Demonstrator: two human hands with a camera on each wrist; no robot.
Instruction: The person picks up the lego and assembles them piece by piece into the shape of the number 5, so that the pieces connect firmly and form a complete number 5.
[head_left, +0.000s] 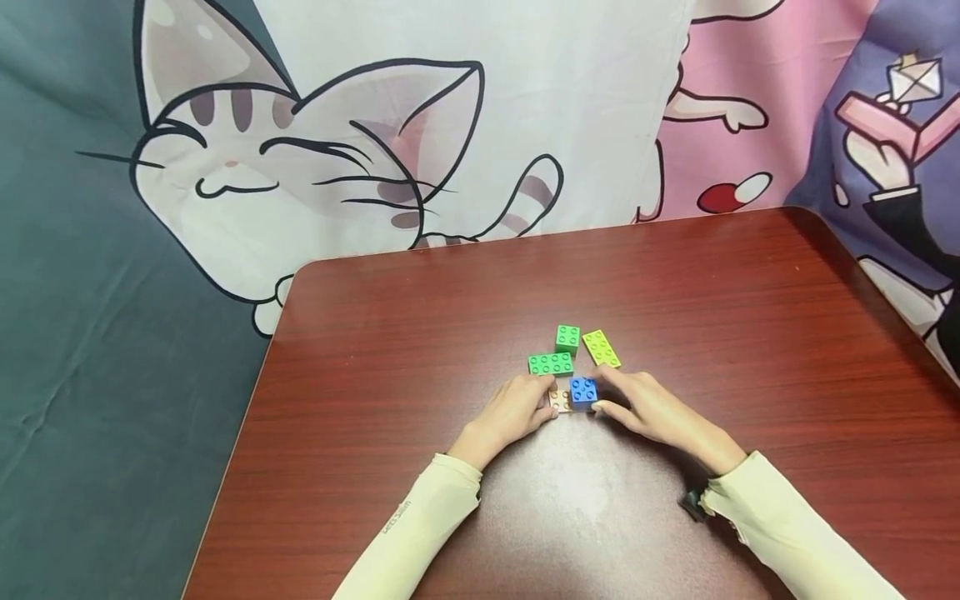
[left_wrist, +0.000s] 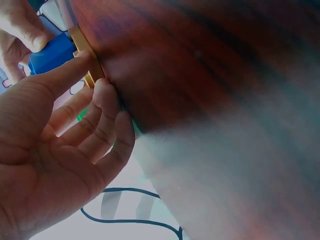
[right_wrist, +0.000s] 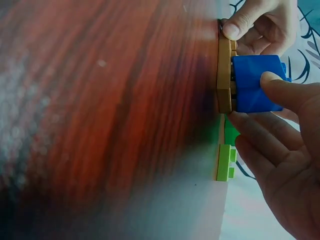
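In the head view a blue brick (head_left: 582, 392) with studs on top sits over the right part of a thin tan brick (head_left: 558, 401) lying on the table. My right hand (head_left: 651, 408) pinches the blue brick; its thumb presses the side in the right wrist view. My left hand (head_left: 513, 410) holds the left end of the tan brick between thumb and fingers. Seen from the right wrist, a narrow gap with tan studs shows between the blue brick (right_wrist: 257, 83) and the tan brick (right_wrist: 224, 75).
Just beyond the hands lie a long green brick (head_left: 551, 364), a square green brick (head_left: 567, 337) and a thin lime brick (head_left: 602, 348). The reddish-brown table (head_left: 360, 417) ends at a printed cloth (head_left: 585, 108) behind it.
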